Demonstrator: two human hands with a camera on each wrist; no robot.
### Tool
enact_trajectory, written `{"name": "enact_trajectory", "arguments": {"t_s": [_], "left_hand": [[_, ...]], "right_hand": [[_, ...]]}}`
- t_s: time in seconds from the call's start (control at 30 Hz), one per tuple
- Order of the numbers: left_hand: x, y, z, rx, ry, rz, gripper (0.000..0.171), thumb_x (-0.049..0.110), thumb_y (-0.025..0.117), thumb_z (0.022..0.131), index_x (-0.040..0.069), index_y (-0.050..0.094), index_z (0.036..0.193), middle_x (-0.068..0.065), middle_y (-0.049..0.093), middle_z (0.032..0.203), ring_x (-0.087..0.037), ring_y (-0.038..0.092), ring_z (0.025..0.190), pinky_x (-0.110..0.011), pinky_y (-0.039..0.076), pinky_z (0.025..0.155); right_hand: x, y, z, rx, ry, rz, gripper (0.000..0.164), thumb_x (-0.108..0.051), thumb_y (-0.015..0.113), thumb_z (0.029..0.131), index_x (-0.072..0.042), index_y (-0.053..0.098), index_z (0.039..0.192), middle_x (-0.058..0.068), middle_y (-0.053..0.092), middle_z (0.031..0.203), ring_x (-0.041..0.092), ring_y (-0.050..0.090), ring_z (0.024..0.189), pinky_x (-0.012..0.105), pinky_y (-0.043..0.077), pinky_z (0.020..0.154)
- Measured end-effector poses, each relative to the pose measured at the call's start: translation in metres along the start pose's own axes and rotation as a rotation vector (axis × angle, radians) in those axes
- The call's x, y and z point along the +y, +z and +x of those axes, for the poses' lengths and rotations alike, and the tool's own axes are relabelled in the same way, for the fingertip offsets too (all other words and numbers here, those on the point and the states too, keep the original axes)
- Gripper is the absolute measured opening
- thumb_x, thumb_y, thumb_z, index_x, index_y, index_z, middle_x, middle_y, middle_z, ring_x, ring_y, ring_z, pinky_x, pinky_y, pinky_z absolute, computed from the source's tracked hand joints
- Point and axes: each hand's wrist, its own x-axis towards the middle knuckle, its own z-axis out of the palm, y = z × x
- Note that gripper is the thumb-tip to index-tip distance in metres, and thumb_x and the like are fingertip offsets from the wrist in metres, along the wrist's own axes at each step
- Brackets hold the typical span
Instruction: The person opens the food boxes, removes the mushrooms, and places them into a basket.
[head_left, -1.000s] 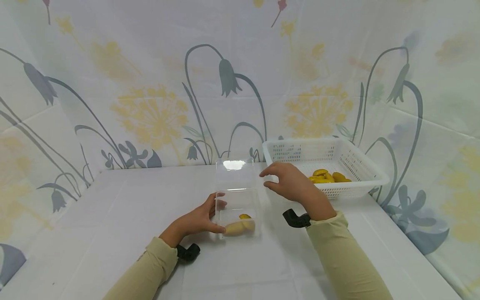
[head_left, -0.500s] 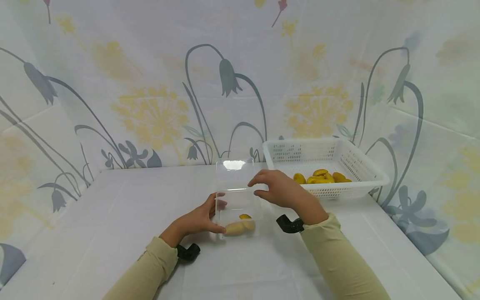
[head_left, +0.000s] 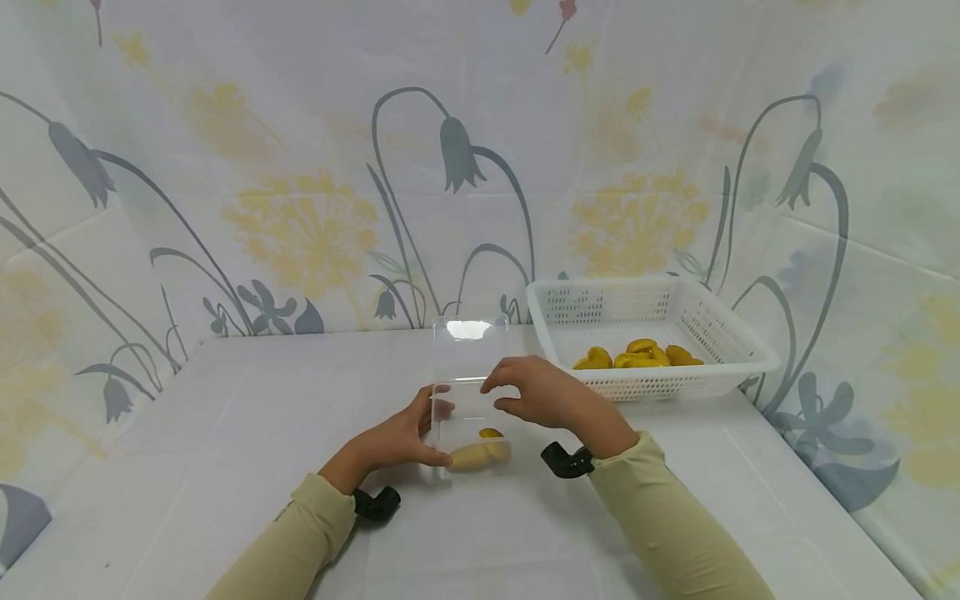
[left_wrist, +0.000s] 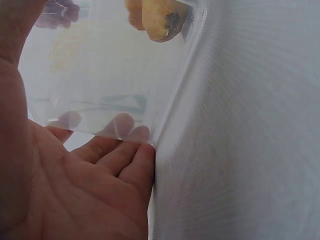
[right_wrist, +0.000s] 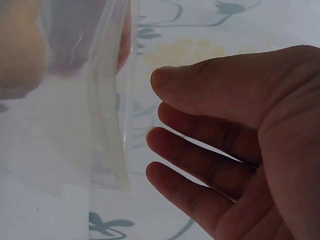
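Observation:
A clear plastic box (head_left: 467,412) stands on the white table with its hinged lid (head_left: 470,354) tipped back. Inside lie a few yellow, potato-like lumps (head_left: 470,457), one showing a dark spot in the left wrist view. My left hand (head_left: 397,433) holds the box's left side, thumb at the front corner and fingers along the wall, partly seen through the plastic. At the box's right rim is my right hand (head_left: 536,392), holding nothing. Its fingers (right_wrist: 200,155) are apart and slightly bent, a small gap from the box wall in the right wrist view.
At the back right stands a white perforated basket (head_left: 667,385) with several yellow lumps (head_left: 645,354) near its front side. A floral-printed cloth (head_left: 300,125) hangs behind and beside the table (head_left: 225,392).
My right hand has moved left and slightly nearer me, from beside the basket to the box's right rim, uncovering more lumps in the basket. My left hand and the box have stayed put.

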Motion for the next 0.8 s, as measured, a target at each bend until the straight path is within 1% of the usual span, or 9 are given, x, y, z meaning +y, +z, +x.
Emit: {"name": "enact_trajectory", "arguments": {"t_s": [0.2, 0.3, 0.4, 0.47, 0.57, 0.8], "left_hand": [[0.002, 0.0, -0.003, 0.01, -0.023, 0.016, 0.104, 0.022, 0.082, 0.078, 0.012, 0.008, 0.15, -0.018, 0.034, 0.153, -0.03, 0.029, 0.146, -0.051, 0.026, 0.117], [0.001, 0.0, -0.002, 0.016, -0.035, 0.025, 0.105, 0.023, 0.083, 0.076, 0.013, 0.01, 0.15, -0.017, 0.036, 0.152, -0.028, 0.03, 0.146, -0.05, 0.026, 0.118], [-0.001, 0.0, -0.001, 0.017, -0.032, 0.017, 0.106, 0.023, 0.084, 0.075, 0.014, 0.01, 0.15, -0.016, 0.036, 0.152, -0.027, 0.03, 0.146, -0.048, 0.026, 0.118], [-0.001, -0.001, -0.001, 0.015, -0.019, 0.012, 0.106, 0.023, 0.084, 0.076, 0.013, 0.01, 0.15, -0.017, 0.036, 0.152, -0.027, 0.03, 0.146, -0.049, 0.026, 0.118], [-0.002, -0.001, -0.002, 0.018, -0.008, 0.003, 0.106, 0.022, 0.084, 0.075, 0.013, 0.009, 0.151, -0.017, 0.036, 0.152, -0.027, 0.03, 0.146, -0.049, 0.027, 0.117], [-0.002, -0.001, -0.001, 0.005, 0.012, -0.001, 0.105, 0.02, 0.083, 0.077, 0.011, 0.009, 0.15, -0.018, 0.036, 0.151, -0.029, 0.031, 0.145, -0.05, 0.026, 0.118]], "right_hand": [[-0.002, 0.009, 0.005, -0.05, -0.029, 0.017, 0.023, -0.014, 0.068, 0.09, -0.016, 0.07, 0.112, 0.0, 0.068, 0.112, 0.017, 0.063, 0.102, 0.033, 0.053, 0.089], [-0.002, 0.013, 0.008, -0.085, -0.031, 0.047, 0.023, -0.014, 0.069, 0.089, -0.016, 0.071, 0.112, 0.0, 0.068, 0.112, 0.019, 0.064, 0.103, 0.033, 0.053, 0.089], [0.0, 0.016, 0.012, -0.13, -0.025, 0.075, 0.025, -0.015, 0.071, 0.087, -0.014, 0.071, 0.113, 0.003, 0.069, 0.112, 0.023, 0.064, 0.104, 0.033, 0.053, 0.089], [0.0, 0.017, 0.017, -0.164, -0.015, 0.091, 0.027, -0.015, 0.073, 0.086, -0.012, 0.071, 0.113, 0.005, 0.069, 0.111, 0.025, 0.065, 0.103, 0.033, 0.053, 0.088], [-0.002, 0.016, 0.024, -0.218, 0.007, 0.092, 0.029, -0.014, 0.075, 0.083, -0.01, 0.072, 0.112, 0.004, 0.071, 0.11, 0.023, 0.065, 0.101, 0.032, 0.053, 0.086], [-0.008, 0.015, 0.037, -0.361, 0.087, 0.03, 0.028, -0.014, 0.075, 0.082, -0.012, 0.073, 0.11, 0.001, 0.072, 0.107, 0.013, 0.064, 0.092, 0.028, 0.052, 0.08]]}}
